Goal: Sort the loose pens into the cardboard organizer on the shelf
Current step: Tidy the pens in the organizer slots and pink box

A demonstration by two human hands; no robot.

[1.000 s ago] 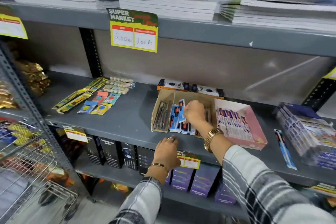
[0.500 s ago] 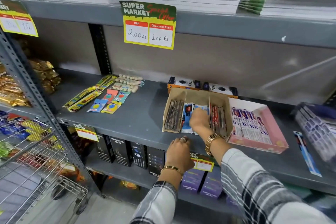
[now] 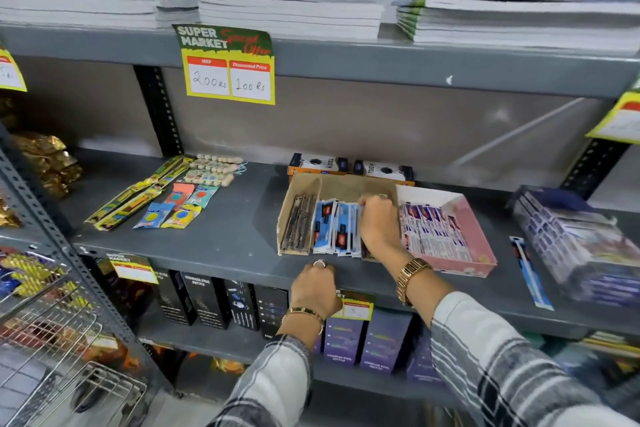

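Head view: the right hand (image 3: 379, 225) reaches forward over the cardboard organizer (image 3: 341, 184) on the grey shelf (image 3: 221, 236), palm down, fingers curled onto the blue pen packs (image 3: 334, 227) in its middle slot; whether it grips one I cannot tell. Loose dark pens (image 3: 298, 222) lie in the left slot. The left hand (image 3: 315, 286) rests flat on the shelf's front edge, holding nothing.

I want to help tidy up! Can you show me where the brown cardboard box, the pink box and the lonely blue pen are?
cardboard organizer (image 3: 341, 186): head view, on its bare back wall.
pink tray (image 3: 481, 236): head view, on its right side wall.
loose blue pen (image 3: 530, 276): head view, middle of its packet, right of the tray.
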